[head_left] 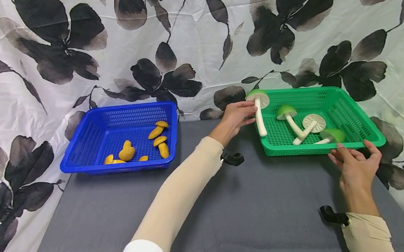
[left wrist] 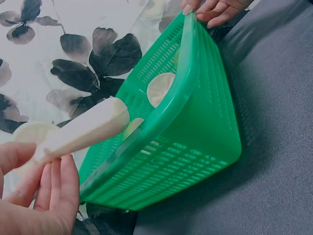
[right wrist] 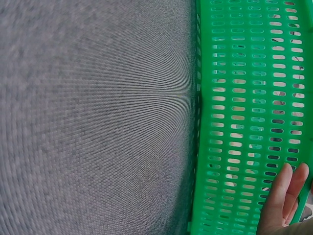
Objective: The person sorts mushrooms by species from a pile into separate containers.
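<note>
My left hand [head_left: 238, 116] pinches a toy mushroom [head_left: 259, 117] by its white stem, at the left end of the green basket [head_left: 295, 153]. Its green cap is up and the stem points down. In the left wrist view that stem [left wrist: 90, 126] angles toward the basket, thumb and fingertips around its cap end. Inside the basket lie a green-capped mushroom [head_left: 287, 112], one with pale gills showing [head_left: 314, 123] and another green cap [head_left: 335, 134]. At the front right, my right hand [head_left: 360, 169] grips the basket rim; its fingers [right wrist: 281, 188] show against the slotted wall.
A blue basket [head_left: 86, 140] at the left holds several yellow mushrooms [head_left: 163, 146]. Both baskets stand toward the back of a grey cloth-covered table [head_left: 250, 225]. Floral fabric [head_left: 202, 48] hangs behind them.
</note>
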Demonstrator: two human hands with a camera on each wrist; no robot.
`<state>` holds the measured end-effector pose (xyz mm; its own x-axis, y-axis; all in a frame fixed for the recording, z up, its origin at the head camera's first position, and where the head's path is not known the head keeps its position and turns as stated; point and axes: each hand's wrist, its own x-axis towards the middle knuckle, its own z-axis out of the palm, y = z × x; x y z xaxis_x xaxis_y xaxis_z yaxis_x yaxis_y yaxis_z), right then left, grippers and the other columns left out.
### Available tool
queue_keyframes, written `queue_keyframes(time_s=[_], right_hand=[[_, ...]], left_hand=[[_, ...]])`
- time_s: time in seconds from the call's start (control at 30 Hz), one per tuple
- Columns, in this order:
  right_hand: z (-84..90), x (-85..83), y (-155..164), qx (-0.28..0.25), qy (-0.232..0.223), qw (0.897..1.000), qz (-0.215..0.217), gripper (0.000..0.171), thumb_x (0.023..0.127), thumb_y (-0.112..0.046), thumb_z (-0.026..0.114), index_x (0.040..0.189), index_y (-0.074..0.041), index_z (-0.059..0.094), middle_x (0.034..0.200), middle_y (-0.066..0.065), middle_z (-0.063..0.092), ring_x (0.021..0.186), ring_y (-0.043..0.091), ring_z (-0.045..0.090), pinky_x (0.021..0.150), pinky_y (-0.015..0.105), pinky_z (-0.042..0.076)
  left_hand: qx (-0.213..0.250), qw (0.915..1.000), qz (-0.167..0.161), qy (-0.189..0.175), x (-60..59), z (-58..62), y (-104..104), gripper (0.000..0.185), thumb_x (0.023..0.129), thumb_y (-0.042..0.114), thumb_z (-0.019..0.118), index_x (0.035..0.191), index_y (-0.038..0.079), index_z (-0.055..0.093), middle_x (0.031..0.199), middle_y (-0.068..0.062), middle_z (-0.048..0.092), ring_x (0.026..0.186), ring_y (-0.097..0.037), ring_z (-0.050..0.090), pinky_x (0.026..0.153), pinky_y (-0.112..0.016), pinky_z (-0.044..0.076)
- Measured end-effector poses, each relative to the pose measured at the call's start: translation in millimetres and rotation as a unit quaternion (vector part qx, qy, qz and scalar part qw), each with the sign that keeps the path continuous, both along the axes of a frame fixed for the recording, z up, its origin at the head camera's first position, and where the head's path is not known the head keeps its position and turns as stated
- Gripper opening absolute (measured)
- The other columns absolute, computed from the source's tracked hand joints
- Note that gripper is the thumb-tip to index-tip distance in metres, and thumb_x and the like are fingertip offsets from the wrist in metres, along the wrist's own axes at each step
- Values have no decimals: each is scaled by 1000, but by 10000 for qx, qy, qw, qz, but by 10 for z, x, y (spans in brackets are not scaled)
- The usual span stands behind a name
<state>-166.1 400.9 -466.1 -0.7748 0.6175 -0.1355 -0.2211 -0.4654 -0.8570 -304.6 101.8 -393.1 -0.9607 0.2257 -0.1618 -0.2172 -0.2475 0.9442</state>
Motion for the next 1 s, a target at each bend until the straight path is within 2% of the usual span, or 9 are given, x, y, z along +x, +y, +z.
queue_keyframes(time_s=[0.17,0.27,0.43,0.67,0.77,0.83,0.9,0.93,1.0], right_hand=[[-19,4,-9,65,39,10000,37,88,81,3,82,146,-24,28,91,6,66,66,18,74,61,31,62],[-26,7,-8,98,93,9999,57,88,82,3,82,147,-23,28,89,7,67,66,18,74,62,31,62],[-19,11,3,19,204,9998,26,89,80,4,83,146,-22,29,87,8,67,65,19,73,61,32,62],[-18,15,19,17,196,9998,30,90,80,3,83,146,-23,28,88,8,67,66,19,73,61,32,62],[-6,23,14,133,83,9999,27,89,81,1,83,147,-24,28,91,7,66,67,18,73,62,31,62],[19,33,6,470,-128,9988,55,86,85,-2,80,149,-24,27,94,6,64,67,16,73,62,28,61],[63,49,-4,1035,-435,9936,93,83,89,-6,77,152,-24,26,93,3,61,64,12,72,61,24,61],[94,61,-12,1521,-688,9859,104,79,92,-11,74,153,-24,26,93,1,61,62,9,71,60,22,60],[174,82,-37,2658,-1216,9563,6,69,98,-22,68,155,-25,29,88,-7,61,57,0,67,57,15,56]], left_hand=[[75,9986,-505,120,27,23,24,30,94,3,71,124,1,71,117,-14,73,109,-28,71,88,-38,60],[113,9972,-717,169,48,27,-2,28,96,5,69,125,4,71,125,-14,71,113,-26,70,92,-39,59],[142,9962,-839,197,76,10,-93,26,97,6,69,122,9,72,127,-13,70,111,-26,70,95,-42,58],[60,9962,-834,242,69,-48,-225,39,98,7,68,136,1,62,129,-15,68,119,-34,66,94,-43,58],[17,9962,-838,258,69,-74,-277,41,98,8,68,137,0,61,127,-16,69,119,-35,66,94,-44,58],[-57,9961,-831,284,78,-81,-318,37,98,10,69,133,2,64,125,-16,70,118,-36,66,93,-43,58],[-157,9958,-834,337,93,-79,-370,32,99,12,68,129,4,67,124,-17,70,119,-39,64,92,-42,59],[-213,9957,-829,350,102,-76,-399,29,99,13,68,127,5,68,123,-17,70,119,-40,63,91,-42,60],[-335,9954,-794,408,123,-65,-463,25,100,15,67,123,7,69,120,-17,71,118,-43,62,87,-40,61]])
